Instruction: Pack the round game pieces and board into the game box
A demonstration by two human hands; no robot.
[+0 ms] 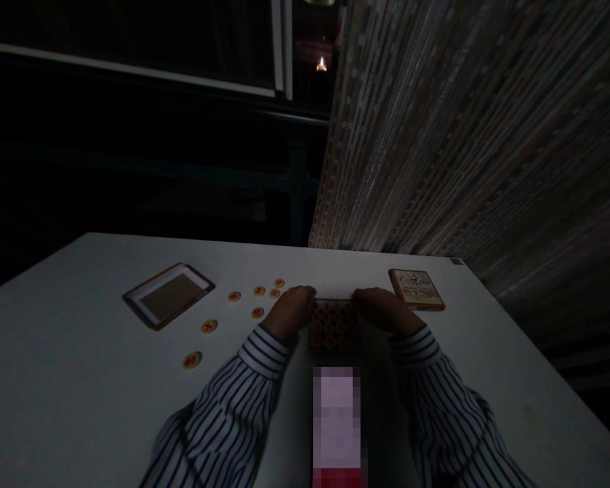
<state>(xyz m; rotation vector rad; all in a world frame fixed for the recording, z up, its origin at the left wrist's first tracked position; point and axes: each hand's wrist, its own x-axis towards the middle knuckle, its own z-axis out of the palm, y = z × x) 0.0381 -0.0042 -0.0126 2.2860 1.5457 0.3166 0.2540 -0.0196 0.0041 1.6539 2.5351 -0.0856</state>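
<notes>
A small box of Chinese chess pieces (334, 327) sits in front of me on the white table. Round pieces lie in rows inside it. My left hand (293, 310) grips the box at its left side near the far corner, fingers curled. On the opposite side, my right hand (385, 310) is closed round the far right corner. Dim light hides the fingertips. Left of my left hand, several loose chess pieces (209, 327) are scattered on the table, marked in red.
An open, shallow box lid or tray (175, 298) lies on the left of the white table (106, 379). A flat box with printed writing (417, 289) rests at the far right. Behind the table's far edge hangs a string curtain (386, 135). A pixelated patch covers the near middle.
</notes>
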